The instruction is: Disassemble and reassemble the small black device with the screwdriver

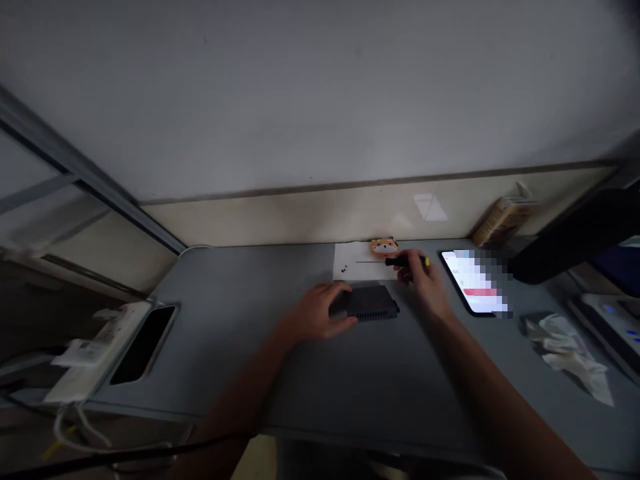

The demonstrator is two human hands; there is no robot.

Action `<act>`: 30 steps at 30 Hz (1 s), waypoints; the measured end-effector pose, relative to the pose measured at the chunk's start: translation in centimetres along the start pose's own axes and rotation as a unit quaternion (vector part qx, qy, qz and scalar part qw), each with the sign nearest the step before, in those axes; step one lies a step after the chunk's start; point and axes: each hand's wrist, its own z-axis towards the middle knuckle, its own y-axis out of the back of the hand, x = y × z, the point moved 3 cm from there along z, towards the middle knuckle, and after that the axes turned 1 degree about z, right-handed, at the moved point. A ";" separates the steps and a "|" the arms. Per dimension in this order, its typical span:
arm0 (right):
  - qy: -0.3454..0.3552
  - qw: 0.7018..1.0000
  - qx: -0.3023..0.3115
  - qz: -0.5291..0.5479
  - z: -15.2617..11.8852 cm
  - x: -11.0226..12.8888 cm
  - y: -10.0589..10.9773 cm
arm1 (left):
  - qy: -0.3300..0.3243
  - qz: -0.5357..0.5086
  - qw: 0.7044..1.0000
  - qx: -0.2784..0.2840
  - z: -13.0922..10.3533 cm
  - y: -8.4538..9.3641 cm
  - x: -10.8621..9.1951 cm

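Note:
A small black box with vent slots point(373, 303) lies flat on the grey desk. My left hand point(320, 312) grips its left end, with the thumb on the near side and the fingers at the far side. In my right hand point(420, 270) is a screwdriver point(395, 261) with a black and yellow handle, its thin shaft pointing left over a white sheet of paper point(357, 272). Several tiny dark pieces, perhaps screws, rest at the paper's left side. Just behind the screwdriver sits an orange animal-faced item point(384, 247).
Right of my hand lies a lit phone point(467, 287), with crumpled tissue point(573, 353) nearer me. A brown carton point(503, 221) leans at the back right. At the left edge are a dark-screened phone point(145, 345) and a white power strip point(103, 347) with cables. A wall closes off the back.

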 end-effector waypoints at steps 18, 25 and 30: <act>0.041 0.989 0.121 -0.079 -0.1 -1.0 -1.1 | -0.052 0.020 0.996 -0.067 0.4 -1.0 1.6; 0.057 0.988 0.105 -0.100 0.0 -1.0 -0.9 | -0.024 -0.001 0.996 -0.086 0.4 -0.9 1.4; 0.060 0.988 0.100 -0.101 0.1 -1.2 -0.8 | 0.023 -0.008 0.998 -0.063 0.6 -1.0 1.6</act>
